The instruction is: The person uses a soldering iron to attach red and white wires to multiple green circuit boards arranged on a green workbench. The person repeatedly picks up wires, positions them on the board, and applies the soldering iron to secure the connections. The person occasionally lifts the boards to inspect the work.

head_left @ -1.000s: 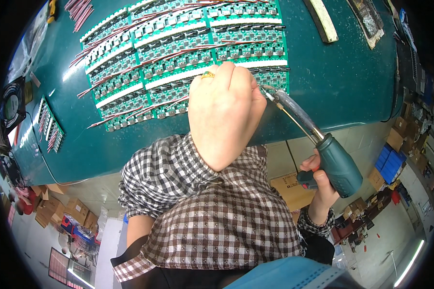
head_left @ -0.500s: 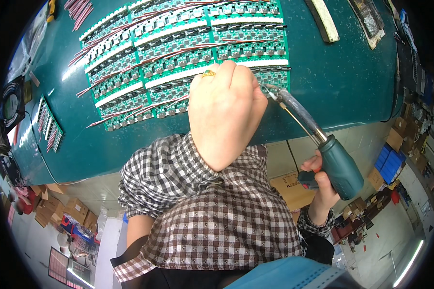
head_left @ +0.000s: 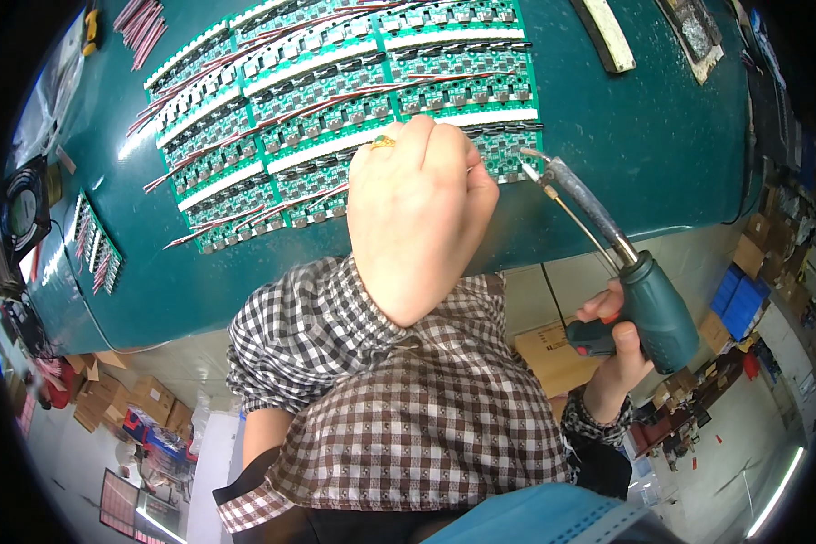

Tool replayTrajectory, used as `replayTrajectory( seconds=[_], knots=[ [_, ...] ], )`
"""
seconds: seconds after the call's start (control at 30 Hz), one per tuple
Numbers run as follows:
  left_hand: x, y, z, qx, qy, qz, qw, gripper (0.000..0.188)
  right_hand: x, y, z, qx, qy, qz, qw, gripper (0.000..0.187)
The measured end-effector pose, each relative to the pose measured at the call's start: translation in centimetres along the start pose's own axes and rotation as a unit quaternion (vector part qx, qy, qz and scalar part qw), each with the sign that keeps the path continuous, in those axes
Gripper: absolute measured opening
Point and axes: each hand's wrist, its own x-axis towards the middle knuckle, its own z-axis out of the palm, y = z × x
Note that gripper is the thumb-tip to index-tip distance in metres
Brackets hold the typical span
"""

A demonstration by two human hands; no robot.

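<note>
My left hand (head_left: 417,218), with a ring on one finger, is closed in a fist over the near edge of a panel of green circuit boards (head_left: 335,118) with red and black wires, lying on a dark green table (head_left: 607,154). What the fingers pinch is hidden under the hand. My right hand (head_left: 616,349) grips the dark green handle of a soldering iron (head_left: 648,304). Its metal tip (head_left: 528,168) touches the board's near right corner, just right of my left hand.
A second small board panel (head_left: 95,240) lies at the table's left, near a black fan (head_left: 23,213). A bundle of red wires (head_left: 140,23) lies at the far left, a light bar (head_left: 607,32) and a tray (head_left: 694,32) at the far right. Cardboard boxes (head_left: 109,399) and blue bins (head_left: 739,299) stand on the floor.
The soldering iron's tip has shifted slightly along the board edge by my left hand. Both hands stay almost where they were.
</note>
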Motion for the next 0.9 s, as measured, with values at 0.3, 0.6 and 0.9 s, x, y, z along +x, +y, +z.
replayTrajectory(
  seconds=[0.3,0.6,0.9],
  knots=[
    [0.0,-0.1,-0.6,0.004,-0.018,-0.003,1.0,0.016,0.3,0.4,0.4,0.056,0.035,0.014,0.998,0.059],
    [0.0,-0.3,-1.0,0.001,-0.032,-0.008,0.999,0.015,1.0,1.1,0.5,0.082,0.047,-0.001,0.996,0.057],
    [-0.3,-1.1,-3.0,-0.046,-0.079,-0.016,0.996,0.009,2.6,3.1,-0.3,0.21,0.016,-0.004,0.978,0.055]
  ],
)
